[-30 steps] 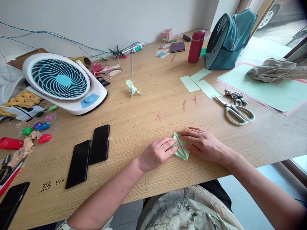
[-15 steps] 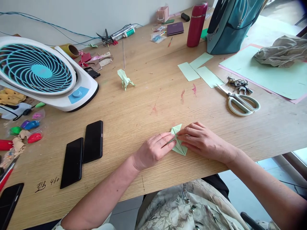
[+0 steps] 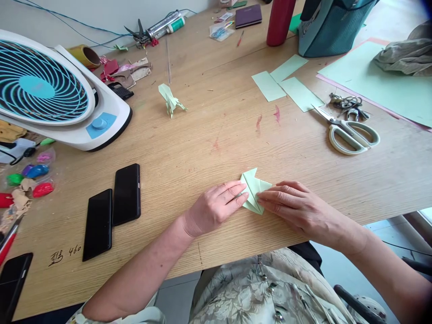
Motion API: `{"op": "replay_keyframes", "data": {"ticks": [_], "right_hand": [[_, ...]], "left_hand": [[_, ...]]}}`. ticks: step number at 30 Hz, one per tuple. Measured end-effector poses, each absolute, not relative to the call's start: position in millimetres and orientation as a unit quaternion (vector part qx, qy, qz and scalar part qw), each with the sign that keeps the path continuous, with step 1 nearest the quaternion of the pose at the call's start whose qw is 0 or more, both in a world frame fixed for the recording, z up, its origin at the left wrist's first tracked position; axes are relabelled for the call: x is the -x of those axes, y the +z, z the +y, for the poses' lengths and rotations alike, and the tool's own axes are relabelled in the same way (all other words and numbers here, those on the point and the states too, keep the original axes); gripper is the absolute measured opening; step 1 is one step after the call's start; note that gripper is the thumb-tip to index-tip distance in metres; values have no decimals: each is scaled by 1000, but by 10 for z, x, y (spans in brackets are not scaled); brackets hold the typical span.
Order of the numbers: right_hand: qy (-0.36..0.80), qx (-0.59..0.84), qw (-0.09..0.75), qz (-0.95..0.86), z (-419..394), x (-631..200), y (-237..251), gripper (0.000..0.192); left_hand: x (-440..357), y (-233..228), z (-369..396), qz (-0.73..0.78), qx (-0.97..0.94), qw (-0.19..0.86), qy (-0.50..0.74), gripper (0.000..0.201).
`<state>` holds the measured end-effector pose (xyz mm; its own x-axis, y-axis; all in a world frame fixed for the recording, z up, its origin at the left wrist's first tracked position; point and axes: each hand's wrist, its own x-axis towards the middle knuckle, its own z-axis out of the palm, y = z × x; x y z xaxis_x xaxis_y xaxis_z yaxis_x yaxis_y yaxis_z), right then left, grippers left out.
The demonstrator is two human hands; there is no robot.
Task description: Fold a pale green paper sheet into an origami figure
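Note:
A small piece of folded pale green paper (image 3: 252,185) lies on the table near its front edge, with creases and a pointed flap at the top. My left hand (image 3: 219,204) presses its fingertips onto the paper's left side, fingers close together. On the other side, my right hand (image 3: 297,204) pinches the lower right part of the paper, its thumb hidden under the fingers. A flap now sticks out to the right, up to the right hand's fingers. Farther back stands a folded green paper figure (image 3: 171,100).
Scissors (image 3: 354,135) and keys (image 3: 349,103) lie at the right beside green paper strips (image 3: 301,93). Two phones (image 3: 126,193) rest at the left, near a white fan (image 3: 111,114). A red bottle (image 3: 279,22) and a teal bag (image 3: 332,33) stand at the back.
My right hand has shifted right and slightly down, and the paper's right flap has swung outward. My left hand stays on the paper's left side. The view has tilted slightly downward.

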<state>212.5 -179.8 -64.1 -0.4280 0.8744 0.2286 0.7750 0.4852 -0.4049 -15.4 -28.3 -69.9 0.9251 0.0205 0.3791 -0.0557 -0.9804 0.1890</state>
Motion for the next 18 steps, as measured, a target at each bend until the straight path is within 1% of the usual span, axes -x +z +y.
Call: {"op": "replay_keyframes", "data": {"ticks": [7,18], "right_hand": [[111,504,214,-830,-1878,-2122,-658,40],[106,500,219,-831,-1911,-2116,-674,38]], "left_hand": [[152,-704,-277,-10,-975,109,194,30],[142,-679,-280,-17,-977,90,192,29]]}}
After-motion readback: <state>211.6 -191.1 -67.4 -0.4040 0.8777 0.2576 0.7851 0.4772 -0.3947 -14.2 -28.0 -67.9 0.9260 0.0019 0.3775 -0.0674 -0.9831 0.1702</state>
